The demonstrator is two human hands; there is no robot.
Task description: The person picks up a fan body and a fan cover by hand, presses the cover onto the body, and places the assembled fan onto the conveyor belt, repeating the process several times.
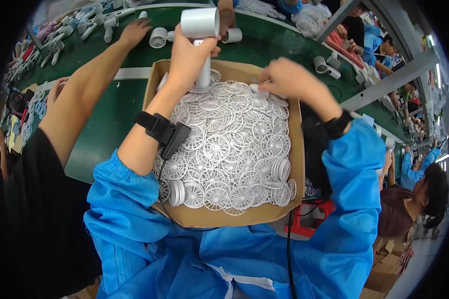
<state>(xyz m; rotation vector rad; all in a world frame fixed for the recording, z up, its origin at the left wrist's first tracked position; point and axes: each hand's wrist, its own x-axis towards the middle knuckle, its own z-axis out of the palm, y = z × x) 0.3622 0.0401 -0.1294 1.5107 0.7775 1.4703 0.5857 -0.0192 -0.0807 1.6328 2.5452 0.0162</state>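
My left hand (188,62) is closed around the handle of a white hair dryer body (200,22), raised over the far left part of a cardboard box. Its wide barrel points up and to the right. White round spoked grilles (217,148) fill the box in a loose heap, some stacked on edge. Over the box's far right corner, my right hand (287,79) has its fingers drawn together, slightly blurred. A small white grille (255,88) shows at its fingertips, mostly hidden.
The cardboard box (298,149) stands before me against a green conveyor belt (269,47). More white dryer bodies (158,38) lie on the belt. A co-worker's arm (90,84) reaches in from the left. A metal frame post (394,79) and red stool (309,219) are right.
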